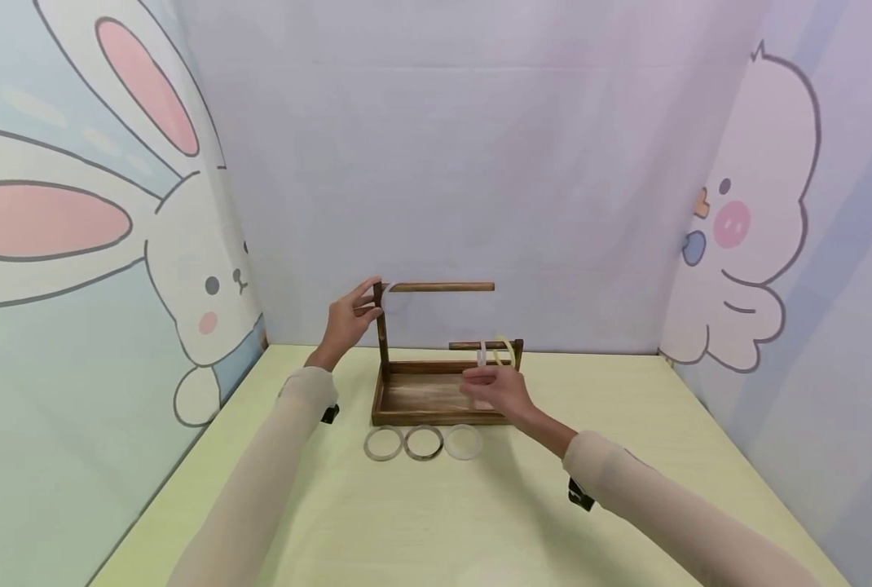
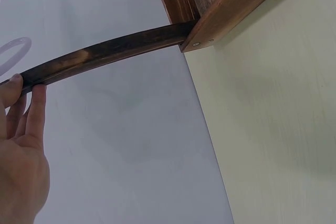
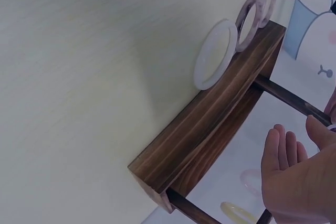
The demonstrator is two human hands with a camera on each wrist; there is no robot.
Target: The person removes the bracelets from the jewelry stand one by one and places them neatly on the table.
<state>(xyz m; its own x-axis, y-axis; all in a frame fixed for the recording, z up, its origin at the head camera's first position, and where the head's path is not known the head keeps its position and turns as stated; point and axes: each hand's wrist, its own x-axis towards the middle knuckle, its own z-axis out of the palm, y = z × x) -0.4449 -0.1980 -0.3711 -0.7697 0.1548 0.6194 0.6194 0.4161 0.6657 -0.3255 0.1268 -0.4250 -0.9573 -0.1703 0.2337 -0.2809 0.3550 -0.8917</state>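
Note:
My left hand (image 1: 348, 320) pinches the dark upright post (image 2: 115, 52) of a wooden bangle stand near its top, thumb on one side and fingers on the other. Close beside it, a pale lavender bangle (image 2: 22, 52) hangs at the post end of the upper rod (image 1: 443, 287). My right hand (image 1: 505, 391) holds nothing; its fingers are extended, thumb apart, in front of the lower rod (image 1: 461, 346). On that rod hang a pale pink bangle (image 1: 483, 352) and a yellow bangle (image 1: 511, 352). The right hand partly hides the stand's tray base (image 1: 436, 419).
Three bangles lie in a row before the stand: a greyish one (image 1: 384, 458), a dark-mottled one (image 1: 424, 458) and a white one (image 3: 199, 80). The pale yellow table (image 1: 377, 522) meets a plain backdrop (image 1: 590, 244) behind the stand. Cartoon-printed panels flank both sides.

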